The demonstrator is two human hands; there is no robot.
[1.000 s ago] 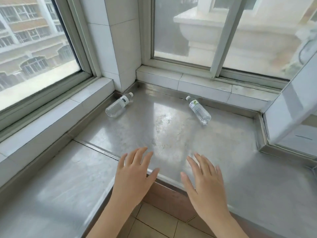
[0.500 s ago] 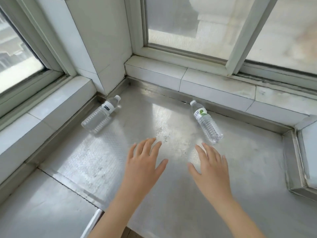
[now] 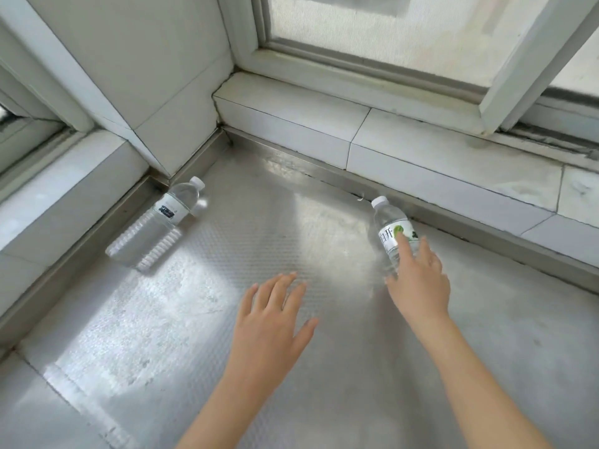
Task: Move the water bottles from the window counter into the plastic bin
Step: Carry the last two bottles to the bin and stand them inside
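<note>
Two clear water bottles lie on their sides on the steel window counter (image 3: 259,228). The bottle with a dark label (image 3: 155,226) lies at the left, along the counter's raised edge, cap pointing away. The bottle with a green-and-white label (image 3: 387,226) lies at the right near the back sill. My right hand (image 3: 418,280) reaches over this bottle's lower half, fingers straight, index finger on the label, covering its base. My left hand (image 3: 272,319) hovers flat above the counter's middle, fingers spread, holding nothing. No plastic bin is in view.
White tiled sills (image 3: 356,147) border the counter at the back and left, with a tiled pillar (image 3: 139,69) in the corner. Window frames (image 3: 505,76) rise behind the sills. A seam in the steel crosses the lower left.
I have leaned in closer over the counter. My right hand has moved forward and reached the green-label bottle. My left hand has moved forward a little.
</note>
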